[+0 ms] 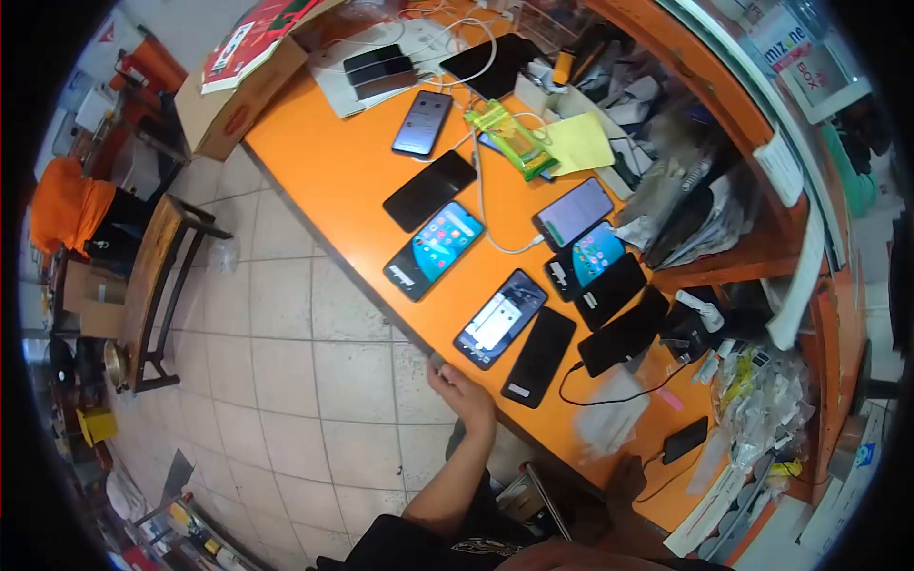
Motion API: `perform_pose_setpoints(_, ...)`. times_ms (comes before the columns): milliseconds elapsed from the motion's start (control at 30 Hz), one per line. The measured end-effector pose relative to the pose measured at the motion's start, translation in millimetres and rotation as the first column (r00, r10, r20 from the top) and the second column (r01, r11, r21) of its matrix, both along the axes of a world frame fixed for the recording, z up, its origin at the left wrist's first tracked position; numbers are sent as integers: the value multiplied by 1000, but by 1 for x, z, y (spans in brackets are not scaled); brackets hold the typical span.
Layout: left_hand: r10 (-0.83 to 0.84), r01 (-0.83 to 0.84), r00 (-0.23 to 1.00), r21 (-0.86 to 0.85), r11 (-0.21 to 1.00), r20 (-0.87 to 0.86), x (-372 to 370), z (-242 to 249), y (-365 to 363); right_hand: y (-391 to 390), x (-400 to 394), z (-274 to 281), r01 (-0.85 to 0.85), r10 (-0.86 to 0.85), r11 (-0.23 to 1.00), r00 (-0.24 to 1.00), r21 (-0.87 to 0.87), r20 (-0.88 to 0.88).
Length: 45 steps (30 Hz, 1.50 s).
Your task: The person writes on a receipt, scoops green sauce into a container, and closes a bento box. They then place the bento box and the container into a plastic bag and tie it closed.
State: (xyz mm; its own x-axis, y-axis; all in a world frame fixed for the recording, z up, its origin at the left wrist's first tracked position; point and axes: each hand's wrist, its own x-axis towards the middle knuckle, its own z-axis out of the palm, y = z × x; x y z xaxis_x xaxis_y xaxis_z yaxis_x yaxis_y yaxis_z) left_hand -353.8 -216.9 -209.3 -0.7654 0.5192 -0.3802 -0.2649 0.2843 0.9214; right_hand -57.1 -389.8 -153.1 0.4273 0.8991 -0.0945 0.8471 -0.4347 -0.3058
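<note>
My left hand is just off the near edge of the orange table, its fingers loosely bent and somewhat apart, with nothing seen in them. Closest to it are a lit phone showing a pale window and a dark phone lying beside it. In shadow at the table's edge, lower right, is my right hand; its fingers are too dark to make out. A small black device with a cable lies near it. Another lit phone lies farther up, below a dark phone.
Several more phones, white cables and a green-yellow packet lie across the table. A cardboard box stands at its far left corner. Plastic bags crowd the right side. A person in orange is beside a wooden bench.
</note>
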Motion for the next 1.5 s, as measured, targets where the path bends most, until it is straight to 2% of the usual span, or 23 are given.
perform_pose_setpoints(233, -38, 39, 999, 32, 999, -25, 0, -1, -2, -13, 14, -23, 55, -46, 998, 979, -37, 199)
perform_pose_setpoints(300, -22, 23, 999, 20, 1000, -45, 1, -11, -1, -11, 11, -29, -45, 16, 990, 978, 137, 209)
perform_pose_setpoints(367, -61, 63, 991, 9, 998, -119, 0, -16, 0, -14, 24, -33, -77, 70, 997, 957, 13, 283)
perform_pose_setpoints(400, -114, 116, 973, -1, 993, -199, -1, -24, -3, -21, 51, -30, -343, 320, 938, 914, 53, 250)
perform_pose_setpoints(433, -173, 177, 945, -14, 984, -278, -11, -34, -9, -11, 43, -9, -367, 395, 909, 910, -198, 128)
perform_pose_setpoints(500, -424, 415, 905, 143, 899, 40, -53, -56, -27, 38, 3, 57, -368, 349, 606, 920, -705, -180)
perform_pose_setpoints(533, -509, 505, 747, 133, 853, 428, -108, -32, -39, 74, -25, 97, -351, 230, 298, 929, -888, -290)
perform_pose_setpoints(567, -458, 502, 634, 119, 857, 624, -156, -76, -58, 105, -48, 114, -470, 230, 108, 869, -876, -438)
perform_pose_setpoints(633, -683, 719, 655, 11, 695, 322, -301, -104, -117, 194, -130, 150, -811, 3, 206, 560, -547, -829)
perform_pose_setpoints(667, -732, 719, 682, -192, 668, 8, -375, -137, -165, 250, -187, 168, -823, 188, 364, 524, -436, -831)
perform_pose_setpoints(700, -741, 603, 660, -502, 620, -124, -440, -105, -201, 305, -244, 187, -816, 385, 489, 519, -308, -763)
perform_pose_setpoints(733, -787, 507, 587, -671, 541, -191, -508, -104, -253, 362, -284, 174, -807, 388, 589, 313, -28, -867)
perform_pose_setpoints(767, -824, 421, 541, -794, 439, -169, -598, -145, -335, 423, -338, 184, -750, 384, 661, 305, 29, -871)
perform_pose_setpoints(800, -479, 112, 859, -847, 519, -180, -598, -37, -317, 492, -370, 162, -695, 296, 714, 189, 86, -936)
perform_pose_setpoints(867, -357, 53, 926, -892, 448, -125, -655, 21, -330, 630, -451, 129, -535, 509, 756, 117, 378, -853)
perform_pose_setpoints(900, -292, 75, 955, -914, 399, -49, -658, 43, -323, 709, -482, 102, -430, 269, 886, 177, 171, -947)
perform_pose_setpoints(967, -238, 149, 969, -934, 324, 72, -658, 60, -280, 837, -538, 62, -277, 315, 935, 368, 220, -875)
perform_pose_setpoints(1000, -222, 184, 968, -933, 310, 117, -655, 63, -255, 912, -557, 28, -273, 371, 928, 633, 253, -679)
perform_pose_setpoints(1067, -211, 252, 958, -919, 302, 194, -652, 63, -208, 986, -582, 10, -328, 372, 927, 871, 183, -320)
perform_pose_setpoints(1233, -264, 377, 917, -865, 332, 298, -662, 50, -120, 1027, -615, -1, -210, 207, 978, 939, 19, -276)
perform_pose_setpoints(1300, -288, 411, 902, -846, 340, 323, -677, 42, -101, 1029, -612, 12, -135, 241, 935, 922, 329, -304)
perform_pose_setpoints(1433, -361, 483, 859, -811, 330, 364, -717, 26, -82, 1024, -589, 61, -368, 486, 868, 771, 334, -412)
perform_pose_setpoints(1500, -417, 518, 827, -799, 306, 377, -745, 15, -81, 1005, -599, 79, -382, 704, 602, 667, 701, -241)
